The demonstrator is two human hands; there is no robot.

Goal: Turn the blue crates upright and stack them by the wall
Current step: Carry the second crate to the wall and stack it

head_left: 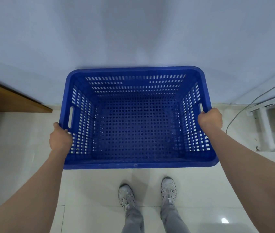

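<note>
- Crate [137, 118] upright, mouth up, carried close to the wall [133, 31], far rim near it.
- Left hand [60, 138] grasps the left rim by the handle slot; right hand [209, 119] grasps the right rim.
- Judged: turning done for this crate; setting down still to do. Cannot tell whether it rests on the floor [200, 190].
- Crate holds nothing; perforated bottom bare.
- No other crates in view.
</note>
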